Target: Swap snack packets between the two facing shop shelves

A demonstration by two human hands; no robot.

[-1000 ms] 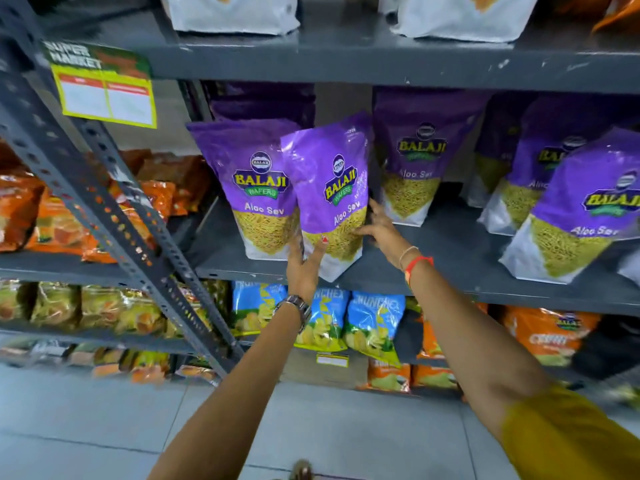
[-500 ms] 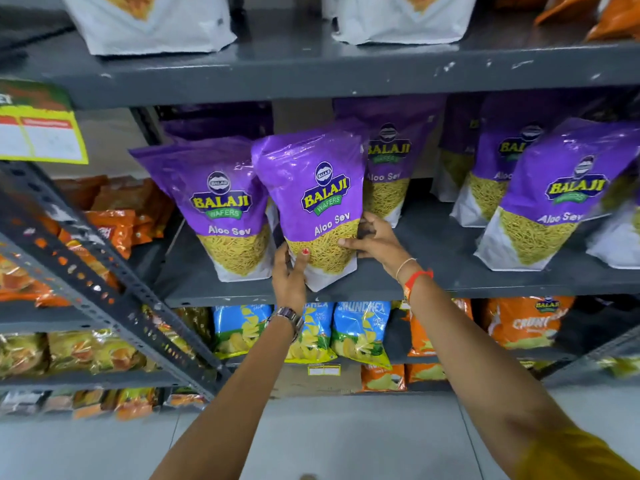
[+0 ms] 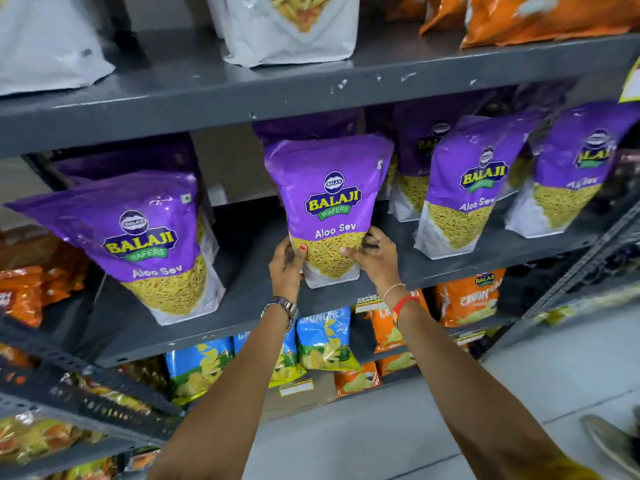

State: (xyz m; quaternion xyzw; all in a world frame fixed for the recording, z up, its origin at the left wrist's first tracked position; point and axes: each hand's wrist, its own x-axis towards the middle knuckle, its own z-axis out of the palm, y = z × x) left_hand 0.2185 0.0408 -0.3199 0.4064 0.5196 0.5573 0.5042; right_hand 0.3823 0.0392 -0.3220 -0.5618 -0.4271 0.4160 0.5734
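A purple Balaji Aloo Sev packet (image 3: 329,202) stands upright on the grey middle shelf (image 3: 249,299), near its front edge. My left hand (image 3: 285,265) grips its lower left side, thumb on the front. My right hand (image 3: 375,258) holds its lower right side. To the left another Aloo Sev packet (image 3: 138,244) leans on the same shelf, apart from the held one. Two more purple packets (image 3: 467,188) (image 3: 571,171) stand to the right, with others behind them in shadow.
White packets (image 3: 291,29) and orange packets (image 3: 540,15) sit on the shelf above. Blue Crunchex packets (image 3: 325,341) and orange packets (image 3: 467,299) fill the shelf below. A slotted grey upright (image 3: 561,289) rises at the right. Grey tiled floor (image 3: 381,427) lies below.
The packet in my two hands has shifted right, away from the left packet, and now stands straighter on the shelf. The view has moved closer and rightward.
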